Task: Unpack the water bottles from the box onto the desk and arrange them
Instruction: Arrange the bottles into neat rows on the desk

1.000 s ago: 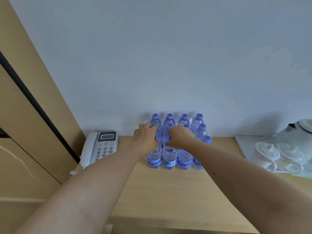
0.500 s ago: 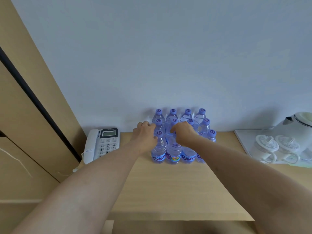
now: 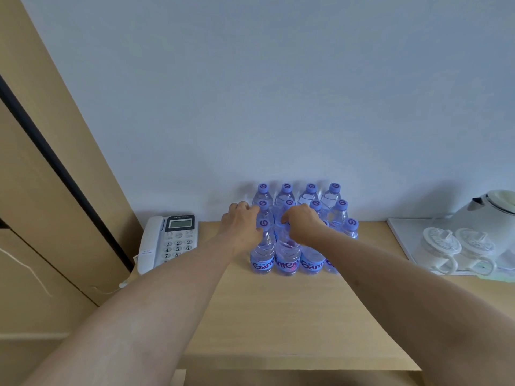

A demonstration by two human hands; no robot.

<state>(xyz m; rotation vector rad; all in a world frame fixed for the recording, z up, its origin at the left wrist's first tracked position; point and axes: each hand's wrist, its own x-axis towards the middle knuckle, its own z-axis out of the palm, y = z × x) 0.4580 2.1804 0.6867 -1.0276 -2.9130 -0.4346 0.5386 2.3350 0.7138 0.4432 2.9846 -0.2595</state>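
Far left on the light wooden desk [image 3: 292,316] sits a white corded desk phone [image 3: 167,240]. Next over, the left hand [image 3: 241,222] has its fingers curled against the left side of the clear plastic water bottles with purple caps [image 3: 287,254]; can't tell if it really grips one. Bottles all stand upright, caps up, packed in rows against the wall. Right hand [image 3: 302,225] curls over the neck of a front middle bottle. Far right: a white tray [image 3: 401,238] with two white lidded mugs [image 3: 457,253] and a white kettle [image 3: 493,215].

The desk [image 3: 292,307] holds twelve water bottles [image 3: 288,254], two lidded cups [image 3: 457,253], one kettle [image 3: 490,215] and one telephone [image 3: 170,240].
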